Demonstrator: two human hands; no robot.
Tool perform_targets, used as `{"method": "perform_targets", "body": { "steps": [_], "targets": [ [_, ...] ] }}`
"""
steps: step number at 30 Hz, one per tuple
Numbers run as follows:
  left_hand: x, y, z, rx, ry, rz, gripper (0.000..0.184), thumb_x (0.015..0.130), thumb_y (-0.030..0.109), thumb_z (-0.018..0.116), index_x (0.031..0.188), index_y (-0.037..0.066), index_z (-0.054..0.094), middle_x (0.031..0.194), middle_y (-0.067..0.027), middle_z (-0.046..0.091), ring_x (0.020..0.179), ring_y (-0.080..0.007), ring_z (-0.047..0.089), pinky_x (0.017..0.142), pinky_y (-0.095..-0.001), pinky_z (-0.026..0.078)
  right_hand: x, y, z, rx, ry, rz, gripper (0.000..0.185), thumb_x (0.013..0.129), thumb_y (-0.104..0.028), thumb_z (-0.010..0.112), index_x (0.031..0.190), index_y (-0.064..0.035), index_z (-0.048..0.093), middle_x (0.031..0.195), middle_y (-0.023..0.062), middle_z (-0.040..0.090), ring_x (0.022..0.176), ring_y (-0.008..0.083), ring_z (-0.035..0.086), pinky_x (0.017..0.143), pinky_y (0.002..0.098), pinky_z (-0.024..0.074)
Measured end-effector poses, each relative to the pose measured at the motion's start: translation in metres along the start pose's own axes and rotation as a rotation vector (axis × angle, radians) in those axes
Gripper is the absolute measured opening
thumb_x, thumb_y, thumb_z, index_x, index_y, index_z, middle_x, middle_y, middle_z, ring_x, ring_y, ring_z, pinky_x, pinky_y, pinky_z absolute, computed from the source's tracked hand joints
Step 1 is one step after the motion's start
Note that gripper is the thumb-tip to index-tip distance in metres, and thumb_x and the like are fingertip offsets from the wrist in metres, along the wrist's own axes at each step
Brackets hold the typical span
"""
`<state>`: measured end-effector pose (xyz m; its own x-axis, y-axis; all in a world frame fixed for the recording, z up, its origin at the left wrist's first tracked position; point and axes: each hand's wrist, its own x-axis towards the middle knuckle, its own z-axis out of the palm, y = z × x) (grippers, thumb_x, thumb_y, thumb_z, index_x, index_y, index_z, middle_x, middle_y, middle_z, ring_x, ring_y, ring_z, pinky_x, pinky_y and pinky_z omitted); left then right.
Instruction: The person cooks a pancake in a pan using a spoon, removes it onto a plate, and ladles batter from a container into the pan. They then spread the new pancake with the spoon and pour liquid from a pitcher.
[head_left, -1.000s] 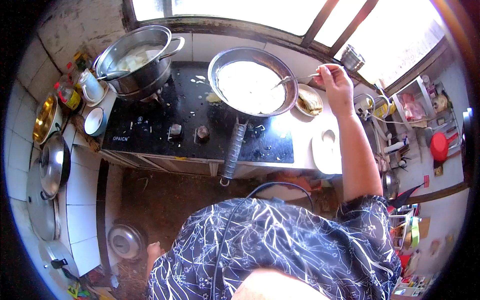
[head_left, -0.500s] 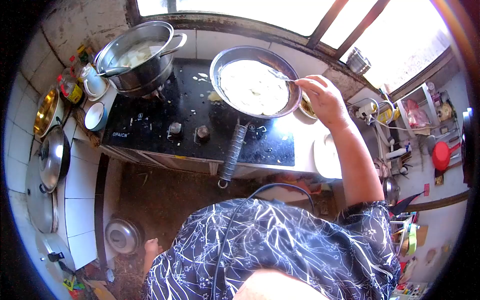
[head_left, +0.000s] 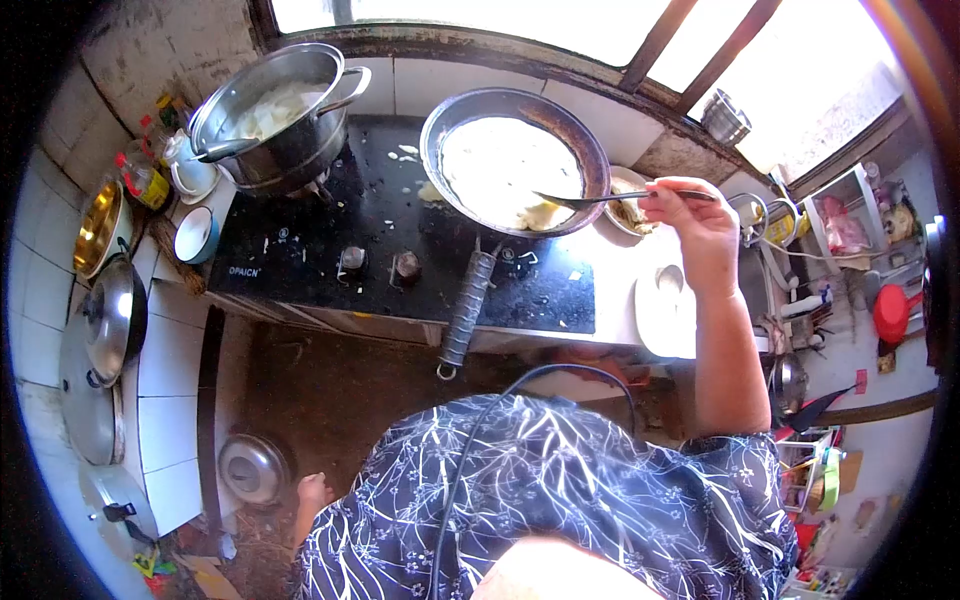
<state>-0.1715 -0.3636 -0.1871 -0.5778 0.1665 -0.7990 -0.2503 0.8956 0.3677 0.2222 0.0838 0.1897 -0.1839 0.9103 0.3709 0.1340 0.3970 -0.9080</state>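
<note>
My right hand [head_left: 690,220] is closed around the handle of a metal spoon [head_left: 590,202]. The spoon's far end rests at the right part of a pale, flat batter layer [head_left: 505,160], which shows a yellowish patch near the lower edge. That layer lies in a dark frying pan [head_left: 598,170] on the stove's right side. The pan's wrapped handle [head_left: 468,310] points toward my body, with no hand on it. Low by my side, my left hand [head_left: 315,490] hangs with its fingers curled, away from the stove and apparently holding nothing.
A steel pot [head_left: 290,160] with pale pieces in liquid and a ladle [head_left: 225,148] stands on the left burner of the black stove [head_left: 330,225]. Right of the pan are a bowl [head_left: 622,222] and a white plate [head_left: 655,315]. A blue cup [head_left: 197,235] sits left.
My right hand has moved right and slightly lower, and the spoon now reaches the batter's lower right part. A yellowish patch shows there. My left hand still hangs low.
</note>
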Motion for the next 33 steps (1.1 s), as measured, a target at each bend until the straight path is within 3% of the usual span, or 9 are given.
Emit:
{"method": "perform_targets", "body": {
  "steps": [6, 10, 18, 24, 33],
  "targets": [
    [-0.01, 0.007, 0.007, -0.035, 0.061, -0.017, 0.023, 0.079, 0.02, 0.056, 0.097, 0.005, 0.055, 0.075, -0.0124, 0.056, 0.059, -0.0227, 0.055, 0.051, -0.0365, 0.049, 0.009, 0.002, 0.022, 0.127, 0.111, -0.044, 0.01, 0.083, -0.008, 0.055, 0.088, 0.0008, 0.054, 0.082, 0.01, 0.06, 0.073, 0.0142, 0.061, 0.07, 0.0226, 0.0489],
    [-0.008, 0.003, 0.006, -0.023, 0.065, -0.024, 0.023, 0.079, 0.019, 0.056, 0.097, 0.005, 0.054, 0.077, -0.0126, 0.056, 0.059, -0.023, 0.055, 0.051, -0.0361, 0.049, 0.028, 0.03, 0.062, 0.236, 0.126, -0.086, 0.009, 0.083, -0.002, 0.053, 0.092, -0.0004, 0.051, 0.083, 0.009, 0.058, 0.077, 0.0138, 0.06, 0.071, 0.0232, 0.0482],
    [-0.007, -0.02, 0.006, -0.017, 0.048, -0.012, 0.024, 0.079, 0.02, 0.056, 0.097, 0.004, 0.054, 0.077, -0.012, 0.056, 0.059, -0.0233, 0.056, 0.051, -0.0363, 0.049, 0.046, 0.075, 0.122, 0.254, 0.064, -0.139, 0.005, 0.084, -0.002, 0.05, 0.089, 0.0008, 0.05, 0.087, 0.0107, 0.058, 0.078, 0.0164, 0.061, 0.073, 0.0246, 0.049],
    [-0.008, -0.028, 0.006, -0.032, 0.051, -0.024, 0.023, 0.079, 0.02, 0.055, 0.096, 0.004, 0.055, 0.076, -0.012, 0.056, 0.059, -0.0234, 0.056, 0.051, -0.0364, 0.049, 0.025, 0.062, 0.107, 0.307, 0.0, -0.114, 0.008, 0.083, -0.003, 0.052, 0.09, 0.0002, 0.049, 0.087, 0.0089, 0.057, 0.078, 0.0137, 0.059, 0.07, 0.0227, 0.0474],
    [-0.01, -0.013, 0.007, -0.046, 0.069, -0.024, 0.023, 0.079, 0.02, 0.055, 0.095, 0.003, 0.055, 0.075, -0.0121, 0.056, 0.059, -0.0236, 0.056, 0.05, -0.0364, 0.049, 0.017, 0.035, 0.047, 0.2, -0.149, 0.04, 0.009, 0.087, -0.005, 0.045, 0.095, -0.0019, 0.047, 0.089, 0.011, 0.058, 0.077, 0.0146, 0.058, 0.071, 0.0248, 0.0464]
  ]
}}
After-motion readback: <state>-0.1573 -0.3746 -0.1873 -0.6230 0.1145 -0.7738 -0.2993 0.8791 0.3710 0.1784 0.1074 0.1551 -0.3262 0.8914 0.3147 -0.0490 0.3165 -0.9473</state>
